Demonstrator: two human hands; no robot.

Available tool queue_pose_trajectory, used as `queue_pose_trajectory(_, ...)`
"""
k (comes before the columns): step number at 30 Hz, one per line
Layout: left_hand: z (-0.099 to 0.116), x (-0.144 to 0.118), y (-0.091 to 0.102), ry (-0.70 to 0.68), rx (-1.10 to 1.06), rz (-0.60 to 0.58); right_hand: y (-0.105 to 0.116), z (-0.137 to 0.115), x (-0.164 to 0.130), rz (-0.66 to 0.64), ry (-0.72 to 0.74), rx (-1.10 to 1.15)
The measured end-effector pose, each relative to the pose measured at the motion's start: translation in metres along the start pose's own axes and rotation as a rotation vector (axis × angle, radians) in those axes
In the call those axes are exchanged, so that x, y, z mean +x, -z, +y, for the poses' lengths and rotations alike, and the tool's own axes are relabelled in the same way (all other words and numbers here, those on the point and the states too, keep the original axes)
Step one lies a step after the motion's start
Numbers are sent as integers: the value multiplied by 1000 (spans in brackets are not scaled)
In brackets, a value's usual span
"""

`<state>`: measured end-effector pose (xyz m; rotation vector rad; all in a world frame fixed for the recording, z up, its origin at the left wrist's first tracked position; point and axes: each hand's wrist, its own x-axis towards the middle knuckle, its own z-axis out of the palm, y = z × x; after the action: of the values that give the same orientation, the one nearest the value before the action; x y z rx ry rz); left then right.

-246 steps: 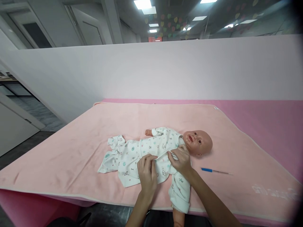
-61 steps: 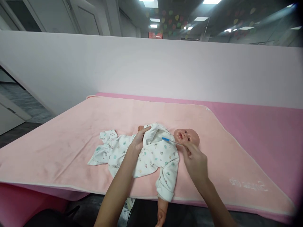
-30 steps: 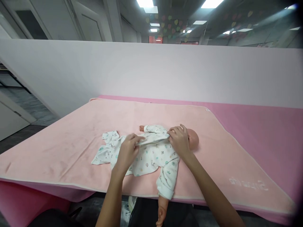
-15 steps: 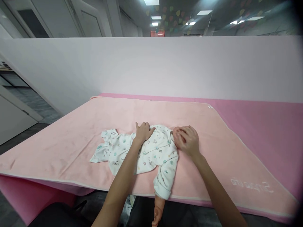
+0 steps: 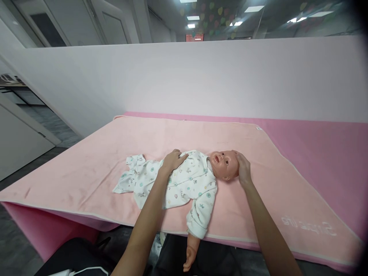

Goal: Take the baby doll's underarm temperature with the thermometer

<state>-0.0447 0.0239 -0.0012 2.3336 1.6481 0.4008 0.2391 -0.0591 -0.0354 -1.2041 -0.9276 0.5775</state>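
Note:
A baby doll (image 5: 225,165) lies on its back, its head toward the right and its legs toward the left. It wears a white printed sleepsuit (image 5: 186,184); one bare doll hand (image 5: 190,257) hangs past the near edge. My left hand (image 5: 173,160) rests flat on the doll's belly, fingers stretched out and holding nothing. Against the crown of the doll's head lies my right hand (image 5: 243,167), its palm curved along the head and its fingers extended. The far side of the right hand's fingers is partly hidden.
Under the doll spreads a peach blanket (image 5: 94,153) with mirrored lettering, over a pink surface (image 5: 324,153). A white low wall (image 5: 201,76) with glass above stands behind. At lower left, a white cable (image 5: 90,269) lies over dark fabric. A doorway opens at far left.
My right hand has moved right, from over the doll's face to the top of its head, so the face now shows. My left hand stays on the belly. The view has shifted slightly.

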Motion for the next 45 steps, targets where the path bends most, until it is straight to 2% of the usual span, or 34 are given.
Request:
queue_pose_trajectory(3,-1,0,-1,4,44,-14,-1,0,2,71,-116,113)
queue_pose_trajectory(6,-1,0,-1,19,56,-18,1,3,3,116,-303,193)
queue_pose_trajectory(8,-1,0,-2,30,51,-18,4,5,3,25,-438,243)
queue_pose_trajectory(11,0,0,-2,46,54,-20,9,11,3,-192,-583,345)
queue_pose_trajectory(13,0,0,-2,42,60,-23,10,14,3,-247,-637,393)
queue_pose_trajectory(22,-1,-1,-2,34,56,-19,9,16,3,-212,-638,411)
queue_pose_trajectory(35,-2,-1,-3,32,52,-18,10,13,4,-165,-711,450)
queue_pose_trajectory(43,1,-2,0,69,42,-35,10,16,3,-184,-679,426)
queue_pose_trajectory(45,1,-2,0,70,35,-33,9,15,4,-147,-648,387)
